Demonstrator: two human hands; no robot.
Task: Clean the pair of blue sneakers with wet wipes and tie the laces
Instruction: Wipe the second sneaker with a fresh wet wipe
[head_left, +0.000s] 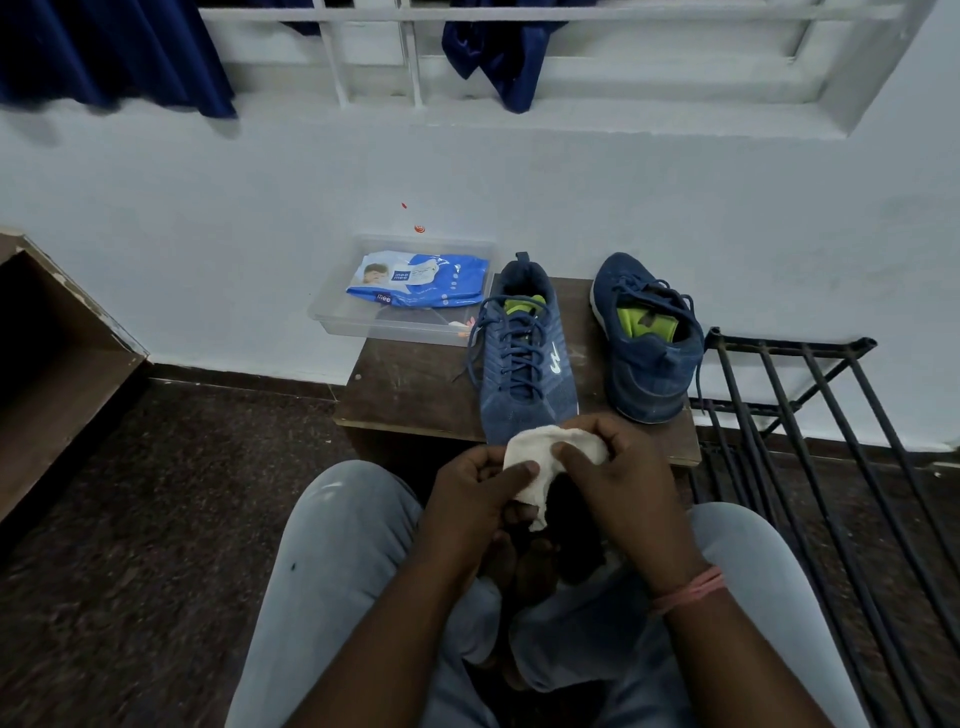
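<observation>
Hands (550, 478) both pinch crumpled white wipe (540, 457); blue sneakers (524, 358) w/ laces untied.

Blue knit-cloth sneakers (524, 364), matt; clear glossy plastic tray (332, 317); scuffed brown wooden stool (410, 384); black metal rack (810, 395).

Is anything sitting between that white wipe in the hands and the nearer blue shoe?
Nothing visible. Both hands, left hand and right hand, pinch the wipe right at the toe of the nearer sneaker, with no object between them.
</observation>
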